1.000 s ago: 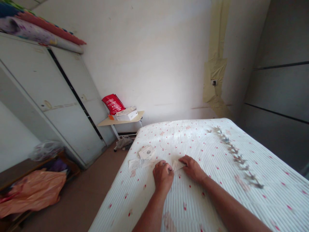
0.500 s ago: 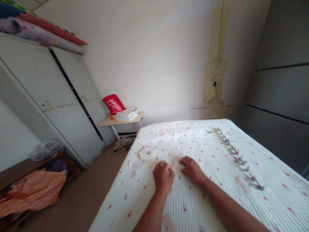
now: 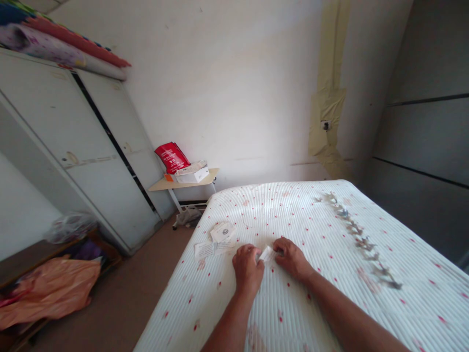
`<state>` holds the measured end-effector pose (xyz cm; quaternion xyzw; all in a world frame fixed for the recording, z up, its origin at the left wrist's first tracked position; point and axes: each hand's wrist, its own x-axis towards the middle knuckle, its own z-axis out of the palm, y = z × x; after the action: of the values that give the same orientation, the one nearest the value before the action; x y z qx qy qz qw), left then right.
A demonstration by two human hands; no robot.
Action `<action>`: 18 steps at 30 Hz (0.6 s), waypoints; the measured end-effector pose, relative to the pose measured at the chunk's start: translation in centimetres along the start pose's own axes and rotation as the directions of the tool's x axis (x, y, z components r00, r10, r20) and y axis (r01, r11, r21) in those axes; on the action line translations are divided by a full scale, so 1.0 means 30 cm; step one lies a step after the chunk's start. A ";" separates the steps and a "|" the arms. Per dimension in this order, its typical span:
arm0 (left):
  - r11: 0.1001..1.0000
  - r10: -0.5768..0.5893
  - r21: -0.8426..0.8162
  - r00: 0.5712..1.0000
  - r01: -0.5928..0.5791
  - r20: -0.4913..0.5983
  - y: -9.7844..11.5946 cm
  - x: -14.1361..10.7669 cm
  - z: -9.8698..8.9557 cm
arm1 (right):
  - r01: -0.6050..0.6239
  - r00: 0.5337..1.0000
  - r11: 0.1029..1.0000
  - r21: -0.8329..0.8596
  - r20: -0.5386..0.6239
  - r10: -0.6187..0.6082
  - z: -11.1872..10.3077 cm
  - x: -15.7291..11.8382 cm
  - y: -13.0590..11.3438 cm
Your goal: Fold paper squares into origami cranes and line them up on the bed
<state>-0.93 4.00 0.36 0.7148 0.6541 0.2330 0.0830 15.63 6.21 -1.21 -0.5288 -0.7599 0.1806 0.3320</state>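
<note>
Between my two hands is a small piece of printed paper (image 3: 267, 253), low over the bed. My left hand (image 3: 247, 264) has its fingers curled on the paper's left edge. On the opposite edge, my right hand (image 3: 290, 255) pinches the paper with bent fingers. The fingertips are partly hidden. Left of my hands lie flat printed paper pieces (image 3: 205, 250) and a paper with a round dark mark (image 3: 224, 231). Along the right side of the bed runs a row of several small folded paper figures (image 3: 362, 243).
The bed (image 3: 293, 303) has a ribbed white cover with red dots. Beyond its far left corner stands a small table (image 3: 161, 185) with a red bag (image 3: 172, 157) and a white box (image 3: 194, 176). A grey cabinet (image 3: 98, 161) and an orange plastic bag (image 3: 54, 288) are at left.
The paper between my hands has turned a little and looks narrower and brighter. My right fingers have shifted slightly. The other papers and the row of figures stay put.
</note>
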 end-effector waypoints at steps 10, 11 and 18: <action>0.998 0.056 -0.004 0.998 -0.056 -0.019 0.001 -0.004 0.008 | 0.076 0.996 0.997 -0.004 0.038 -0.076 -0.013 -0.004 -0.022; 0.998 0.055 0.001 0.998 -0.055 -0.015 0.003 -0.005 0.006 | 0.084 0.995 0.996 -0.011 0.047 -0.083 -0.017 -0.005 -0.027; 0.990 0.138 0.034 0.990 -0.136 -0.042 0.019 -0.016 -0.011 | 0.159 0.985 0.987 0.001 0.065 -0.159 -0.026 -0.011 -0.050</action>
<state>-0.59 3.39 0.79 0.7539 0.6087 0.2438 0.0409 15.23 5.29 0.18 -0.4611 -0.8105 0.1687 0.3195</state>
